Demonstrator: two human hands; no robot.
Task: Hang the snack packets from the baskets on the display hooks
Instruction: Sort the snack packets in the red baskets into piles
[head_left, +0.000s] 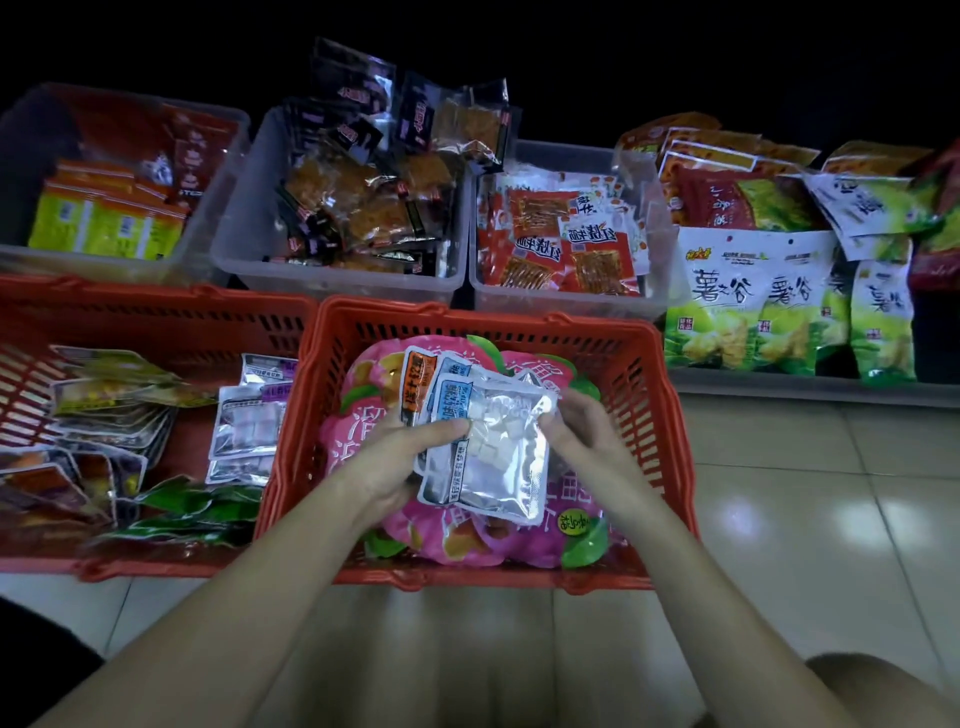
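Tiled floor (779, 493), bins (337, 285) behind basket (644, 405); hands (395, 457) hold packets (498, 457).

The left forearm (249, 613) and right forearm (701, 582) are bare along all of their visible length, from the wrists down to the bottom of the view. The left hand (400, 457) and right hand (576, 441) are bare too, with slim, long fingers (the nails are too blurred to make out). At lower right is a rounded bare knee (893, 691). At lower left is a dark shape (36, 670), perhaps clothing.
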